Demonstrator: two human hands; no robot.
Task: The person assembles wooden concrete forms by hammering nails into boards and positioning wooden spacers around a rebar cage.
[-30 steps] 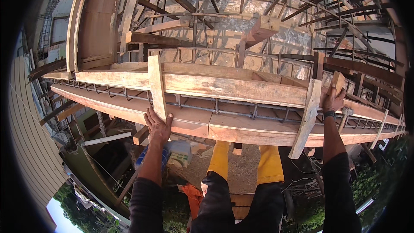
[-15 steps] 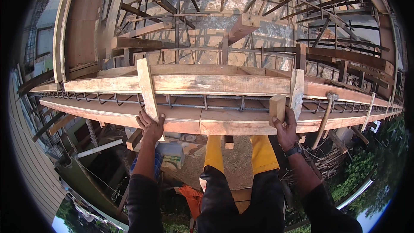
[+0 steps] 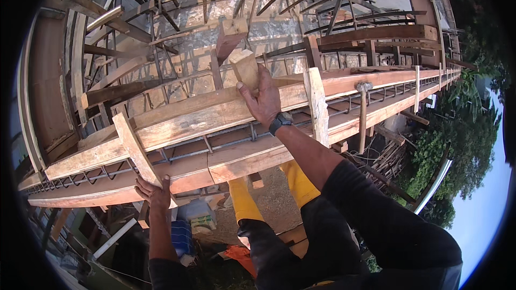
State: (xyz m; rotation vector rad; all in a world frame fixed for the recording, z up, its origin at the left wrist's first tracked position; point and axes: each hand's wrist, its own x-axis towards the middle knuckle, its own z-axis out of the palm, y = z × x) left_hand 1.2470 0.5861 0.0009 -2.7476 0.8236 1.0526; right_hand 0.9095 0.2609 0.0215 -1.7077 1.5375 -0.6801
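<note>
The right hand (image 3: 263,99) is clamped on a short wood block (image 3: 245,69), held just above the long plank (image 3: 215,121). It looks light, stiff and rough; grip its sides. The left hand (image 3: 153,193) grips the slanted cross piece (image 3: 134,150) below.

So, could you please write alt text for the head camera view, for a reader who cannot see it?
Seen from above, a person's right hand holds a short wooden block over a long timber beam formwork with steel rebar inside, while the left hand grips a wooden cross brace. A hammer hangs on the formwork to the right.
</note>
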